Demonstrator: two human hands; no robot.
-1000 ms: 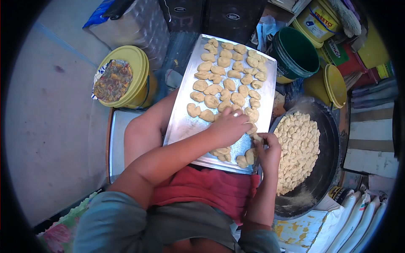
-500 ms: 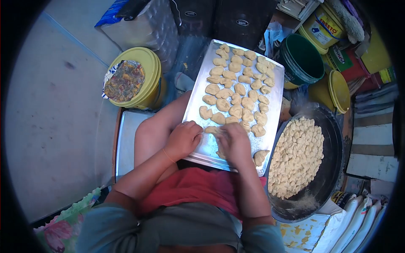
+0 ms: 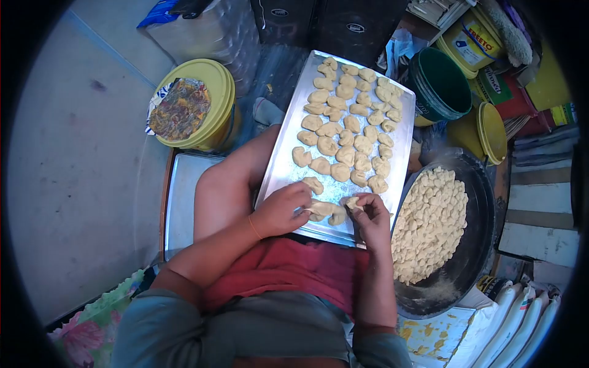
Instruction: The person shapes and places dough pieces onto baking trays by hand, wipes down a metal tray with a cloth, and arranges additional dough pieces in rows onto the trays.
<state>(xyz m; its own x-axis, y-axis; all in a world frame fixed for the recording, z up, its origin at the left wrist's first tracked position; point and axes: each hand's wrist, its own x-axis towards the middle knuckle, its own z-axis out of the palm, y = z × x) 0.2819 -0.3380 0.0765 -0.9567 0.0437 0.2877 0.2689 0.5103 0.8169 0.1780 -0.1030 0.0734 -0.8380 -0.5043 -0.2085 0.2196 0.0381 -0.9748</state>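
Observation:
A metal baking tray [image 3: 288, 165] lies tilted across my lap, with several rows of pale dough pieces [image 3: 327, 145] on it. Near the tray's front edge, my left hand [image 3: 283, 210] is closed on one end of a stretched dough piece [image 3: 328, 210]. Just beyond its fingers lies a rounded dough lump [image 3: 313, 184]. To the right, my right hand [image 3: 373, 219] pinches a small bit of dough [image 3: 353, 203] between thumb and fingers. Whether that bit is still joined to the stretched piece, I cannot tell.
A black basin [image 3: 481, 227] heaped with small dough pieces [image 3: 429, 227] stands right of the tray. Beyond it are a green bucket [image 3: 438, 80] and a yellow tub [image 3: 491, 132]. At left, a yellow lidded bucket [image 3: 211, 83] carries a crumpled wrapper [image 3: 180, 109].
My right hand has moved right and toward me, uncovering the dough under it. My left hand has shifted slightly right and nearer me, onto the stretched dough.

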